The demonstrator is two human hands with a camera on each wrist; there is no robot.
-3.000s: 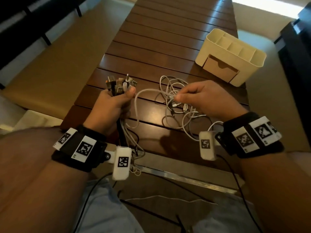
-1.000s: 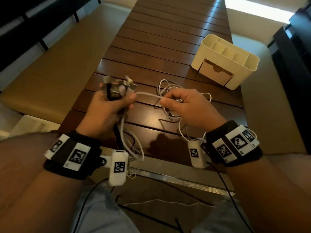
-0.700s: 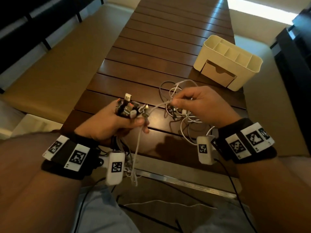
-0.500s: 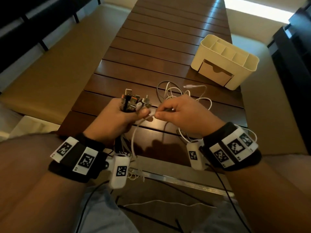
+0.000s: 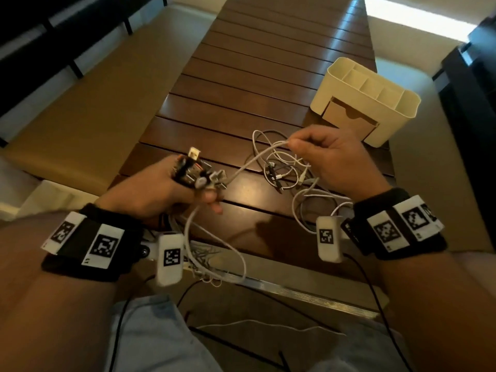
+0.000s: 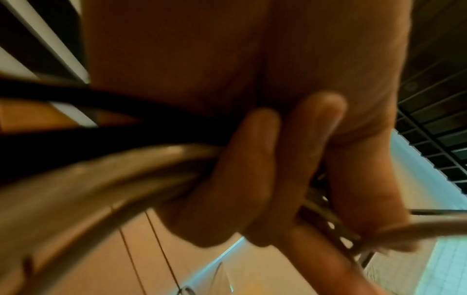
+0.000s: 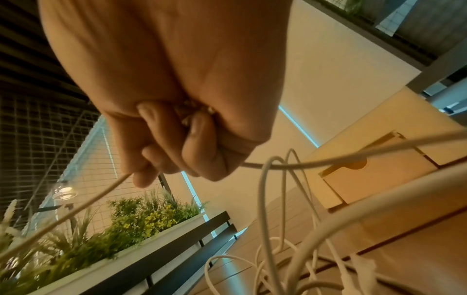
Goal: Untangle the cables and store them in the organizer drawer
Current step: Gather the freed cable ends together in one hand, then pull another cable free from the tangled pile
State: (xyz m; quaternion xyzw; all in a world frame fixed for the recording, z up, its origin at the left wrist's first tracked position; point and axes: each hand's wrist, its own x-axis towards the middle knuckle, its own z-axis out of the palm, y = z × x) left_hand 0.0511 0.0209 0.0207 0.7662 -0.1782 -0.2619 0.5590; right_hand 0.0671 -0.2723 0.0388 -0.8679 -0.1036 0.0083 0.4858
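Untangling underway: left hand (image 5: 161, 191) grips plugs (image 5: 197, 174), right hand (image 5: 332, 159) pinches cable (image 5: 257, 157); next, draw it toward drawer (image 5: 347, 118) at 1 o'clock.

head: above, looking down at table (image 5: 241, 63); left wrist: close under fingers (image 6: 247, 169); right wrist: close, shares organizer (image 7: 379, 175) with head

No readable words, brands or numbers anywhere, only black-and-white square code markers (image 5: 103, 245) on the wristbands, lower frame, perhaps too blurred to decode
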